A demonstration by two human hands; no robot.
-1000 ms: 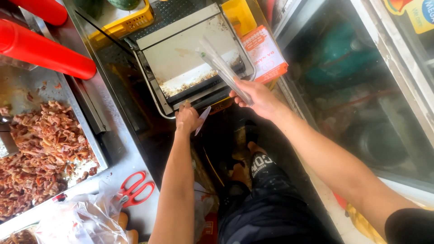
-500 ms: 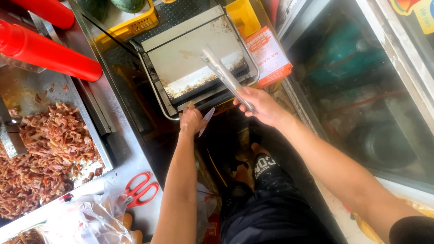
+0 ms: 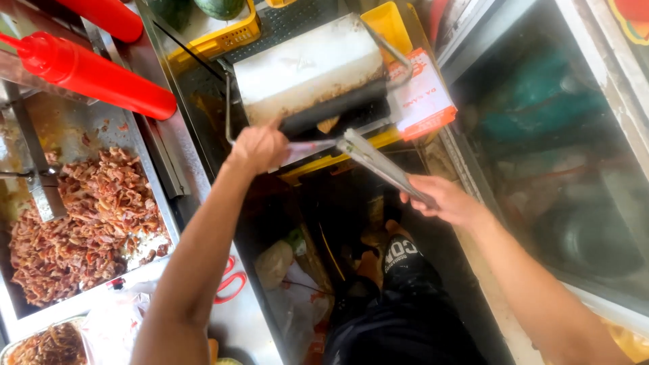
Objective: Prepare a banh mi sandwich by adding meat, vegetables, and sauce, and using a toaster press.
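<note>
The left hand (image 3: 259, 147) is closed around the front handle of the press grill (image 3: 307, 67), whose white lid is lowered, and the fingers curl tightly on it. The right hand (image 3: 446, 201) grips metal tongs (image 3: 382, 165) by their rear end; the tongs point toward the grill front and their tips lie just beside the left hand. On the left, a tray of chopped meat (image 3: 81, 216) sits below a red squeeze bottle (image 3: 91, 73). Red scissors (image 3: 231, 280) lie on the counter.
</note>
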